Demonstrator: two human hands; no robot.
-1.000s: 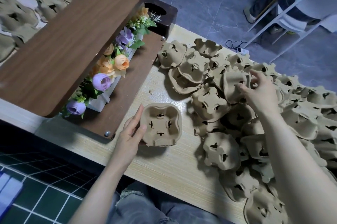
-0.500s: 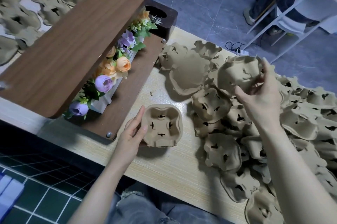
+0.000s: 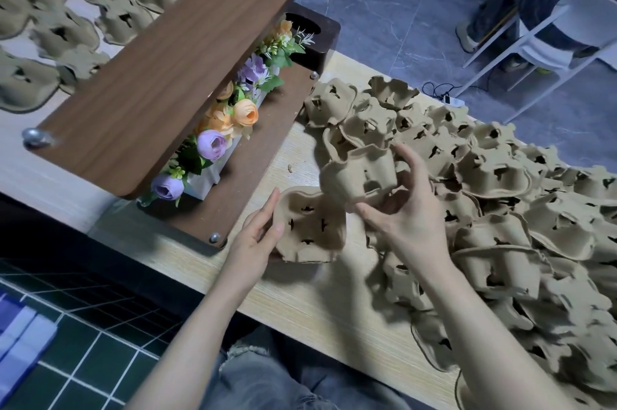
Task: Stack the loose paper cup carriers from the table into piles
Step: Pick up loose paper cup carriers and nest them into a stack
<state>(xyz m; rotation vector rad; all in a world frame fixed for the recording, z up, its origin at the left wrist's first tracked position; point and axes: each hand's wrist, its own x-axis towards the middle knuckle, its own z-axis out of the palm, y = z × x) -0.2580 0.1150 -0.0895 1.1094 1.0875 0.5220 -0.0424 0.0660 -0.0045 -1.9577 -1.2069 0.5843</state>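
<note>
**One carrier out of the heap and nearly onto the pile**

On the left, my left hand (image 3: 258, 239) had stayed where it was a second before, on the base carrier (image 3: 309, 226) that sat cups-up on the tabletop (image 3: 300, 302) just in front of the wooden flower shelf (image 3: 160, 75). Its fingers (image 3: 267, 209) lay fairly straight along the near-left rim, thumb pressing the edge, steadying it rather than clutching it.

The change was in the middle. A second earlier my right hand (image 3: 405, 212) had been reaching far into the loose heap (image 3: 500, 209); now it had come back toward me with a single carrier (image 3: 362, 174), my fingertips pinched around its rim. That carrier hung tilted in the air, just above and behind the base one, overlapping its far-right corner, not yet nested.

I judged this to mean the pile was about to gain its next layer, once I levelled the carrier and matched its four cups.

To the right, the heap looked barely smaller, spreading to the tabletop's edge, so most of the work remained.
</note>
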